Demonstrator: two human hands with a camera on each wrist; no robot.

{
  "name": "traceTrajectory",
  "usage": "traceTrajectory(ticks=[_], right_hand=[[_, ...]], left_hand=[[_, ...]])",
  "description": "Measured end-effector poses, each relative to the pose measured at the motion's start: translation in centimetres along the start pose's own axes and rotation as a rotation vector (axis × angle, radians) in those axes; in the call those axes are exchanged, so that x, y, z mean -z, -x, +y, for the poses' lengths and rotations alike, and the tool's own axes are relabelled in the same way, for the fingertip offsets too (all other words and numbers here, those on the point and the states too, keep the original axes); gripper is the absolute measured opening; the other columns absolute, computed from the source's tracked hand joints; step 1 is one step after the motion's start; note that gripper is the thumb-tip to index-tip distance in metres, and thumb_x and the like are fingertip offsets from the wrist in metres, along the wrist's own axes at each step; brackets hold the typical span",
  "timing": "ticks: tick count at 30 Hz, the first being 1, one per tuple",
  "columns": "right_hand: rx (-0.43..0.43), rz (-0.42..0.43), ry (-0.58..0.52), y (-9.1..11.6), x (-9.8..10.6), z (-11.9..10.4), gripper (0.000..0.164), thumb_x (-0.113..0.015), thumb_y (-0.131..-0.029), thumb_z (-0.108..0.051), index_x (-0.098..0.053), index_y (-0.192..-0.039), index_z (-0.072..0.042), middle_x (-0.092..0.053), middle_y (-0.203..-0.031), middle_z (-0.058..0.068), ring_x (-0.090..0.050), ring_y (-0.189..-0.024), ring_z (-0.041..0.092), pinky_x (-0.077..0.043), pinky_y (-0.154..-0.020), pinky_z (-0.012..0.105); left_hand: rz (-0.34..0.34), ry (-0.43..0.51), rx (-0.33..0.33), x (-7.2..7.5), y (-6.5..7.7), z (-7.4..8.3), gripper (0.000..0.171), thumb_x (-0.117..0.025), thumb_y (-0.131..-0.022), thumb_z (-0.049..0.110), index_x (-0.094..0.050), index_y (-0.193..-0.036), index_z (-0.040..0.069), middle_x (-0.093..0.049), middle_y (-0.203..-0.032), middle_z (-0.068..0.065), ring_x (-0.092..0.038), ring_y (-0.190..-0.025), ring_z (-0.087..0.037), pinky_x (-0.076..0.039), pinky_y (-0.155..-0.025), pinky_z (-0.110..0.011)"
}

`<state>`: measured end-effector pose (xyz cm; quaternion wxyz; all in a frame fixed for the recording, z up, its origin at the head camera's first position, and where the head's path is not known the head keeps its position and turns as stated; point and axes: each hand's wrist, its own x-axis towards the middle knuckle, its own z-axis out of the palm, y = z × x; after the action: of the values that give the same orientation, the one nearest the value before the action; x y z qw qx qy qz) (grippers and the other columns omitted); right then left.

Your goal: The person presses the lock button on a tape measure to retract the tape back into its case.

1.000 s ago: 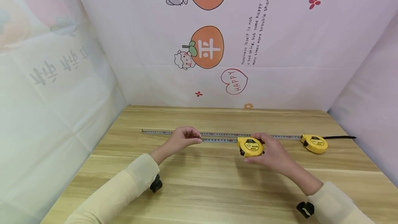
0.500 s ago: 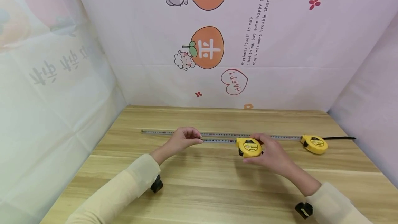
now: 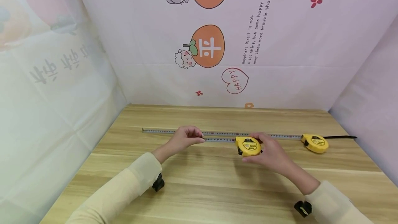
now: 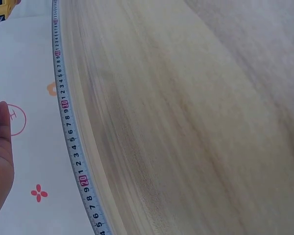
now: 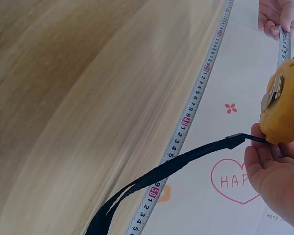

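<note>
My right hand grips a yellow tape measure by its right side, fingers behind and thumb below. From its left side a short length of blade runs level to my left hand, whose thumb and fingertips pinch the blade's end. In the right wrist view, a metal belt clip shows on the case and a black wrist strap hangs from it. Behind the hands, a second yellow tape measure lies on the table with its blade pulled far out to the left.
The wood-grain table meets a printed white cloth backdrop along its far edge. Cloth also hangs at the left and right sides. A black strap trails right from the second tape measure.
My hands have drawn slightly closer together, the left moving a little right and the right a little left. The exposed blade between them is somewhat shorter. The second tape measure stays put.
</note>
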<state>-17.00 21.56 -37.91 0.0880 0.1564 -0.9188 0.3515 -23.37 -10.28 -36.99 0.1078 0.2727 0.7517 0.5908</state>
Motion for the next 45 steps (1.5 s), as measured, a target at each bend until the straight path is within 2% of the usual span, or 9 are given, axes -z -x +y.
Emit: traceTrajectory(ticks=[7,9,12,19,23,27,34,39,45], right_hand=[[-0.009,-0.007,-0.005,-0.1,-0.1,-0.2,0.079,-0.091,-0.066,-0.035,-0.054,-0.126,0.002,-0.06,-0.119,0.015,-0.058,-0.105,0.032,-0.052,-0.08,0.044],[-0.01,-0.007,-0.008,-0.1,-0.1,-0.3,0.08,-0.091,-0.066,-0.034,-0.054,-0.126,0.002,-0.06,-0.119,0.016,-0.057,-0.105,0.032,-0.052,-0.081,0.045],[-0.008,-0.006,-0.006,-0.2,-0.1,-0.4,0.08,-0.091,-0.065,-0.035,-0.054,-0.126,0.002,-0.06,-0.119,0.015,-0.057,-0.105,0.032,-0.052,-0.081,0.045],[0.001,-0.002,-0.001,-0.3,-0.4,-0.4,0.08,-0.092,-0.064,-0.036,-0.055,-0.125,0.002,-0.061,-0.117,0.014,-0.058,-0.103,0.03,-0.051,-0.08,0.042],[0.0,-0.008,-0.007,-0.4,-0.4,-0.4,0.079,-0.092,-0.065,-0.034,-0.055,-0.124,0.002,-0.06,-0.116,0.013,-0.057,-0.102,0.029,-0.051,-0.079,0.042],[0.001,-0.008,-0.01,-0.4,-0.5,-0.5,0.079,-0.091,-0.065,-0.036,-0.054,-0.124,0.002,-0.06,-0.115,0.013,-0.057,-0.101,0.029,-0.051,-0.078,0.041],[0.007,-0.004,-0.007,-0.4,-0.6,-0.4,0.082,-0.091,-0.064,-0.04,-0.054,-0.124,0.002,-0.061,-0.115,0.013,-0.058,-0.101,0.029,-0.052,-0.079,0.041],[0.01,-0.004,-0.009,-0.4,-0.6,-0.5,0.082,-0.091,-0.064,-0.04,-0.054,-0.124,0.003,-0.061,-0.115,0.014,-0.058,-0.101,0.029,-0.052,-0.078,0.04],[0.008,0.0,-0.006,-0.3,-0.7,-0.5,0.079,-0.092,-0.064,-0.033,-0.055,-0.124,0.002,-0.061,-0.115,0.014,-0.058,-0.101,0.029,-0.052,-0.078,0.04]], left_hand=[[-0.006,0.011,-0.003,-0.1,0.0,0.0,0.01,-0.068,-0.09,0.002,-0.067,-0.098,-0.004,-0.066,-0.089,-0.002,-0.06,-0.091,-0.042,-0.045,-0.085,-0.062],[-0.008,0.009,-0.008,-0.1,-0.1,-0.1,0.01,-0.068,-0.09,0.002,-0.067,-0.098,-0.004,-0.066,-0.089,-0.001,-0.059,-0.092,-0.046,-0.045,-0.084,-0.062],[-0.008,0.012,-0.01,-0.1,-0.2,-0.3,0.01,-0.068,-0.091,0.002,-0.067,-0.098,-0.004,-0.066,-0.089,-0.002,-0.058,-0.091,-0.046,-0.045,-0.084,-0.063],[0.004,0.003,0.001,-0.1,-0.5,-0.7,0.009,-0.068,-0.09,0.002,-0.067,-0.097,-0.004,-0.065,-0.089,-0.003,-0.06,-0.08,-0.017,-0.045,-0.084,-0.062],[0.004,0.011,0.004,-0.2,-0.4,-0.4,0.009,-0.068,-0.09,0.002,-0.067,-0.097,-0.004,-0.065,-0.089,-0.002,-0.06,-0.079,-0.014,-0.045,-0.084,-0.063],[-0.001,0.01,-0.007,-0.2,-0.3,-0.2,0.009,-0.068,-0.09,0.001,-0.067,-0.097,-0.005,-0.065,-0.088,-0.003,-0.06,-0.079,-0.015,-0.045,-0.083,-0.063],[-0.015,-0.006,-0.031,-0.4,-0.3,-0.1,0.01,-0.068,-0.09,0.002,-0.067,-0.098,-0.005,-0.065,-0.089,-0.003,-0.061,-0.084,-0.03,-0.046,-0.082,-0.061],[-0.013,-0.004,-0.031,-0.5,-0.4,-0.2,0.01,-0.068,-0.091,0.002,-0.066,-0.098,-0.005,-0.065,-0.089,-0.002,-0.061,-0.086,-0.035,-0.047,-0.082,-0.06],[-0.01,0.023,-0.006,-0.6,-1.0,-1.3,0.01,-0.068,-0.09,0.001,-0.066,-0.098,-0.005,-0.065,-0.089,-0.003,-0.059,-0.089,-0.041,-0.044,-0.084,-0.063]])
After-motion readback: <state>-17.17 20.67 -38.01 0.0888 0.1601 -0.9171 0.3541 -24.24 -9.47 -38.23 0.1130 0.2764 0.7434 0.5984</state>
